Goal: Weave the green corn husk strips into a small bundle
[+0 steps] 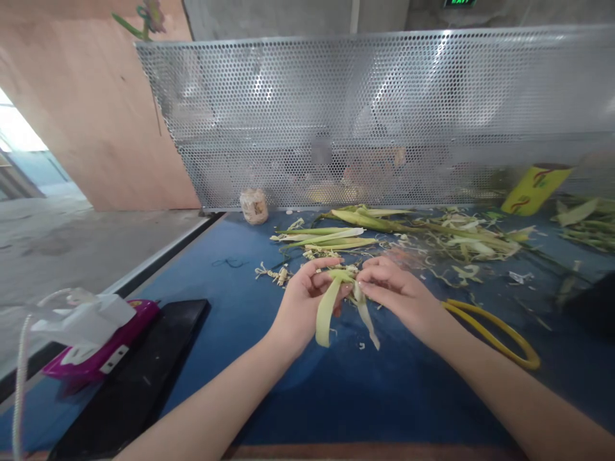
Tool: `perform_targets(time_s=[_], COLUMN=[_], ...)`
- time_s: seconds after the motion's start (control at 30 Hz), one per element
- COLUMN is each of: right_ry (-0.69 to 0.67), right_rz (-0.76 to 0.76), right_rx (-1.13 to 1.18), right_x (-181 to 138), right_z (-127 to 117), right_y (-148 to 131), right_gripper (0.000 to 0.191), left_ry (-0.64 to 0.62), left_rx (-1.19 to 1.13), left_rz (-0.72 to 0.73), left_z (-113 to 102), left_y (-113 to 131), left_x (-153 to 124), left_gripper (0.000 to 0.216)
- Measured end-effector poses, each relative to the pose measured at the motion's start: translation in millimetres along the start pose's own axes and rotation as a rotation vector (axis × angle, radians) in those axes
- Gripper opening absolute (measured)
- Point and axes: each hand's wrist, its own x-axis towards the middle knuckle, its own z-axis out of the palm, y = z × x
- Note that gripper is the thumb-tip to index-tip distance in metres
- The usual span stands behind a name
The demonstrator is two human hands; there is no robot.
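Note:
My left hand [302, 301] and my right hand [394, 291] meet over the blue table [269, 384], both pinching a pale green leaf strip [331, 301]. The strip is folded between the fingertips, and its loose ends hang down toward me. Fingers of both hands are curled around the fold. Just behind the hands lies a bundle of long green and cream leaf strips [327, 238]. Small cut scraps [271, 273] lie to the left of my left hand.
Yellow-handled scissors [494, 330] lie right of my right hand. A magenta device [103, 349] sits on a black tray [144, 371] at the near left. A perforated metal screen [384, 115] stands behind, with a yellow cup [535, 189] and a small jar [254, 206] at its foot.

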Motion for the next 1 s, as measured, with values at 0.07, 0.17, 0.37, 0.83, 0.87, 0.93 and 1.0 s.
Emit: perform_targets(time_s=[0.07,0.17,0.37,0.83,0.87,0.93,1.0], right_ry=[0.082,0.164,0.096,0.361,0.348,0.347,0.366], right_rz=[-0.038,-0.047,0.068,-0.403,-0.41,-0.41,-0.406], right_rx=[-0.089,-0.155,-0.056,-0.369,-0.389,-0.431,-0.456], right_x=[-0.9,-1.1,1.5,-5.8,-6.2,-6.7,-6.9], right_z=[1.6,2.1,-0.4,6.2,6.9,8.3,9.5], right_y=[-2.5,-5.8,-0.5,-2.8,-2.0,-0.4,1.0], right_gripper=[0.012,0.006,0.011,0.003,0.002,0.005,0.004], left_ry=[-0.001,0.017,0.019,0.077,0.078,0.073,0.067], left_rx=[0.012,0.033,0.01,0.019,0.027,0.05,0.071], left_rz=[0.008,0.027,0.029,0.078,0.09,0.121,0.154], left_z=[-0.2,-0.5,-2.0,-2.3,-2.8,-3.5,-3.6], left_y=[0.3,1.3,0.9,1.2,1.0,0.3,-0.4], left_x=[0.3,0.2,-0.1,-0.9,-0.9,-1.1,-1.4], left_gripper=[0.043,0.042,0.04,0.041,0.041,0.039,0.037])
